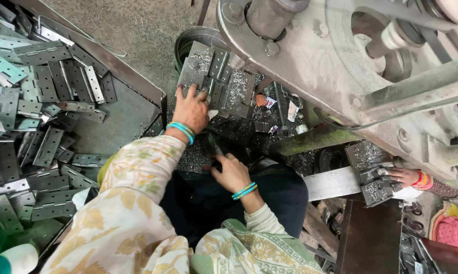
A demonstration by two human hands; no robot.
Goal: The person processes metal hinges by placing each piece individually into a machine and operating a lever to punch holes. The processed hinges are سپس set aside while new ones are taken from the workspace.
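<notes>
A small stack of steel hinges, strewn with metal swarf, was seen lying on the work surface beside a round metal tub under a heavy grey machine frame. The left hand was laid flat on the near edge of that stack, fingers spread and pressed down on the plates rather than closed round any one of them. The right hand was held lower, close to the lap, its fingers curled around a small dark object that could not be made out; the grip appeared closed, though what was clamped could not be told.

To the left, a metal tray was heaped with many more hinges, folded and flat. Judged from this, only a few pieces had been brought to the machine, and the bulk of the heap was yet to be handled. Whether the pieces in the tray were finished or waiting could not be determined.

At the right edge, another person's hand was rested on swarf-covered plates beside a steel bar.
</notes>
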